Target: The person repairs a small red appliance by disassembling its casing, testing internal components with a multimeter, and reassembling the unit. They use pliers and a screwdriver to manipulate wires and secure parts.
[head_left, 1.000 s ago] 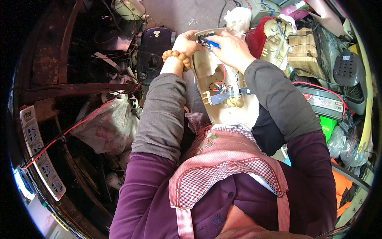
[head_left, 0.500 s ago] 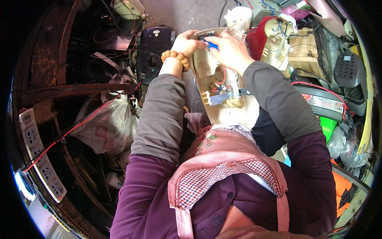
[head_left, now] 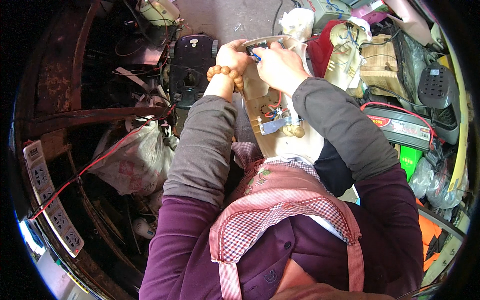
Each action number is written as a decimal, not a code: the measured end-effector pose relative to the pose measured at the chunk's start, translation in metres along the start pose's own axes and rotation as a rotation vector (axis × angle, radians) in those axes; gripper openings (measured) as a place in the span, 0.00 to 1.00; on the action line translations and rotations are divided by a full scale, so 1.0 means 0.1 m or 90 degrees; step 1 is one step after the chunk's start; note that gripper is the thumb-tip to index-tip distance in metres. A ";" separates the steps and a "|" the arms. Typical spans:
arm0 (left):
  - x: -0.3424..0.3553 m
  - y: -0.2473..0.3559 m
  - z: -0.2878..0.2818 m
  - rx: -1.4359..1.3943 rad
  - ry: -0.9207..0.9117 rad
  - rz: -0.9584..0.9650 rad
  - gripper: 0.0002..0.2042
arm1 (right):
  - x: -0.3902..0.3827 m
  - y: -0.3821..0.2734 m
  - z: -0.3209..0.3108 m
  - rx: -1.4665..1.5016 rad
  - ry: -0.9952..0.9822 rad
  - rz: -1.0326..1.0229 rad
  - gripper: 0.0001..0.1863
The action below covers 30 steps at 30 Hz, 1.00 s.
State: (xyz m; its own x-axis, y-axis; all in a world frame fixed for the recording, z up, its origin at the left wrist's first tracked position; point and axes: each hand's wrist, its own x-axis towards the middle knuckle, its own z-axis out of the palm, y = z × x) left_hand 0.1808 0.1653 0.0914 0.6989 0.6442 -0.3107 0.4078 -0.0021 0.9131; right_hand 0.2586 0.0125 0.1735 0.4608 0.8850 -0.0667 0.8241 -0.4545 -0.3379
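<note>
A cream plastic appliance shell (head_left: pixel 295 146) lies open on my lap, its inside facing up. Red and blue wires, a metal plate (head_left: pixel 275 125) and a tan round part (head_left: pixel 295 131) show within it. My left hand (head_left: pixel 234 56), closed, grips the shell's far left rim. Closed around a blue-handled tool (head_left: pixel 257 56), my right hand (head_left: pixel 281 65) works at the dark fittings (head_left: pixel 254 48) in the shell's far end. The tool's tip and kind are hidden by my fingers.
A red and cream casing (head_left: pixel 327 50) and a wooden block (head_left: pixel 380 62) stand at the right, near a grey boxy device (head_left: pixel 400 127). Left are a black chassis (head_left: pixel 192 65), a white plastic bag (head_left: pixel 130 165), a power strip (head_left: pixel 54 205) and a slanting red cable (head_left: pixel 102 161).
My right hand and forearm have shifted slightly left, and the fingers now cover more of the blue-handled tool. My left hand stays at the shell's rim.
</note>
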 end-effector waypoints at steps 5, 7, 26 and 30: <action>0.09 -0.14 0.10 -0.005 0.047 0.020 0.27 | 0.09 0.01 0.03 -0.016 -0.013 0.010 0.20; 0.08 -0.17 0.12 -0.034 0.048 0.011 0.27 | 0.11 0.00 0.04 -0.029 -0.016 0.016 0.21; -0.03 0.16 0.18 0.295 0.179 0.051 0.29 | -0.05 0.29 0.13 0.009 0.043 -0.004 0.24; 0.00 0.09 0.21 0.310 0.190 0.060 0.24 | -0.03 0.30 0.14 0.032 0.070 0.000 0.22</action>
State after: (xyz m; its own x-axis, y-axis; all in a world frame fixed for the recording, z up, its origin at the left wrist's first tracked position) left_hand 0.1974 0.1492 0.0938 0.5781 0.8120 -0.0804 0.6244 -0.3768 0.6842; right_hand 0.2771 -0.0026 0.1504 0.4970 0.8670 0.0355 0.8073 -0.4469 -0.3854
